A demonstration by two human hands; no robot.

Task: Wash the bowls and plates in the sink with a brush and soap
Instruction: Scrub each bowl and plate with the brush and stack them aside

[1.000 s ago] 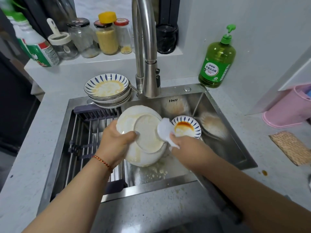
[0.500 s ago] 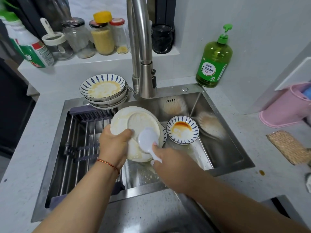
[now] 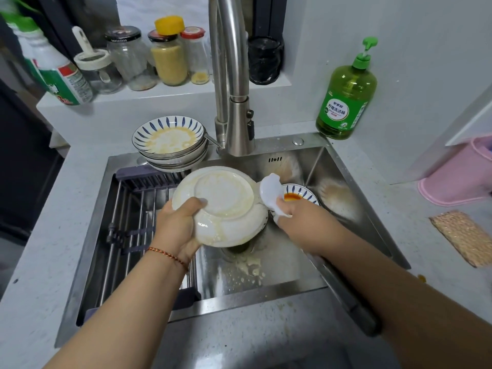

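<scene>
The pale speckled stone table (image 3: 40,251) wraps round a square stainless-steel sink (image 3: 343,206) set along its back edge, under a tall brushed-steel tap (image 3: 234,102). A dark slatted drying rack (image 3: 133,222) fills the sink's left half. On the sink's back-left corner sits a stack of blue-striped white bowls (image 3: 170,145), the top one smeared with yellow residue. At the table's back-right corner stands a green pump bottle of dish soap (image 3: 346,99), well apart from the hands.

Over the drain, the left hand (image 3: 178,225) grips a round white plate (image 3: 221,206) by its left rim, thumb curled onto the underside and fingers hidden behind it. The plate is held tilted, its base ring facing up, streaked with yellowish suds. The right hand (image 3: 295,211) is curled round the handle of a white plastic dish brush (image 3: 271,193), whose head stands just beside the plate's right edge; I cannot tell whether it touches. Behind the brush, a small blue-striped saucer with an orange sauce stain (image 3: 298,197) lies on the sink floor near the right wall. Yellow scraps spot the steel near the drain.

This looks like the scrubbing of the plate's underside, early in the job, given the dirty stack waiting. The next move likely calls for bringing the brush head onto the base and sweeping across it, while the wet rim is held firmly enough not to slip.
</scene>
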